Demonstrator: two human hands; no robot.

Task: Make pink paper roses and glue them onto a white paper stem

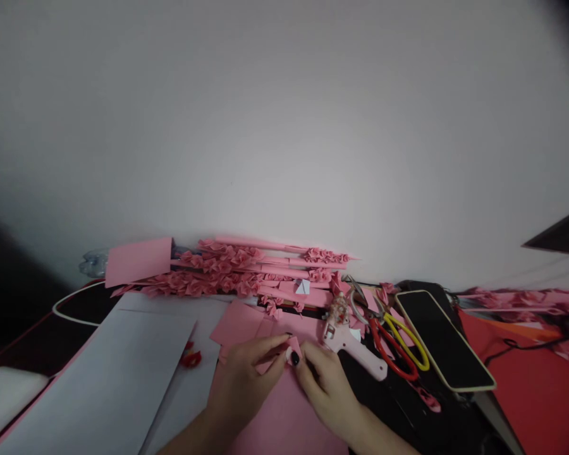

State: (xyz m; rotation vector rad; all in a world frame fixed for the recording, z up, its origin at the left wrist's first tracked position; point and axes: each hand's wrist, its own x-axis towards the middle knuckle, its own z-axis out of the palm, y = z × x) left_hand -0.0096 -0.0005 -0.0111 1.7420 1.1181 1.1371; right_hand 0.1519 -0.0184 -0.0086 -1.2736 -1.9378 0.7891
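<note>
Between the fingertips of both hands is a small folded piece of pink paper (pixel 294 344). My left hand (pixel 251 370) pinches it from the left, and my right hand (pixel 325 382) pinches its right side. Part of the piece is hidden behind the fingers and thumbs. Beneath the hands lie pink paper sheets (pixel 284 423). Just right of my right hand rests a pale pink glue gun (pixel 360 357). Beyond it are scissors with red handles (pixel 391 351) and another pair with yellow handles (pixel 415 344).
Pink paper flower stems (pixel 227 265) lie along the wall. White paper sheets (pixel 95 385) cover the left side. A phone (pixel 448 341) and red paper (pixel 540 392) lie on the right. A clear plastic bottle (pixel 93 262) is at the far left, near a white cable (pixel 71 316).
</note>
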